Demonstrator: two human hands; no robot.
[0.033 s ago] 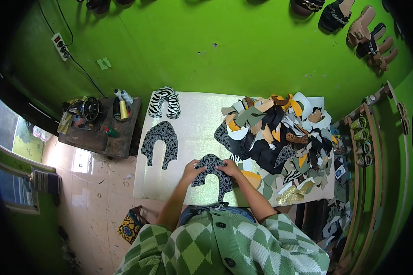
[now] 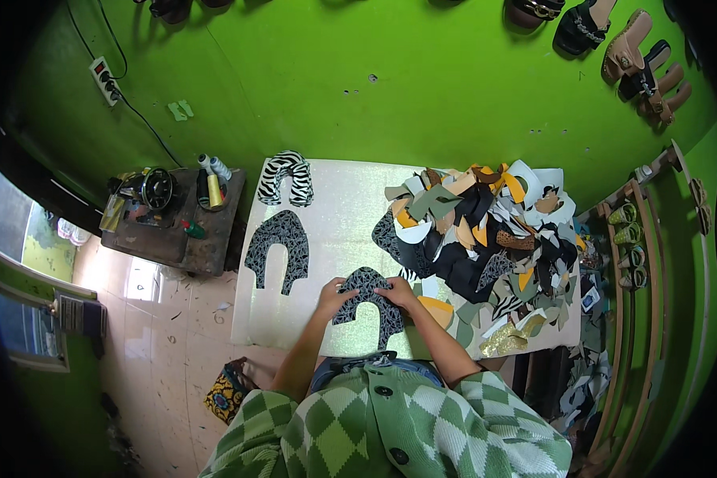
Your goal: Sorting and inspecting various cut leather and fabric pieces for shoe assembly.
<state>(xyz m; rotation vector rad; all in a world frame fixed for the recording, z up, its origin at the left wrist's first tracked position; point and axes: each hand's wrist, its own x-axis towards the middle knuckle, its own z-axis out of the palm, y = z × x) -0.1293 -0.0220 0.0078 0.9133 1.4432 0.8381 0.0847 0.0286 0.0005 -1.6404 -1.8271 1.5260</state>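
Note:
Between my hands is a black-and-grey patterned, U-shaped shoe upper piece (image 2: 363,282), its rounded end away from me and its two legs toward me. My left hand (image 2: 332,298) grips its left edge, thumb on top. On the opposite edge, my right hand (image 2: 399,293) pinches it the same way. Similar patterned pieces (image 2: 278,233) lie at the table's left side, whether one or a stack I cannot tell. Behind them sits a pile of zebra-striped U-shaped pieces (image 2: 285,173).
A large heap of mixed offcuts (image 2: 486,231) covers the right of the pale table (image 2: 334,187). At left stands a sewing machine (image 2: 155,190) on a worn wooden stand (image 2: 159,253), with thread cones (image 2: 214,190). Sandals (image 2: 585,30) hang on the green wall; a wooden rack (image 2: 654,295) stands right.

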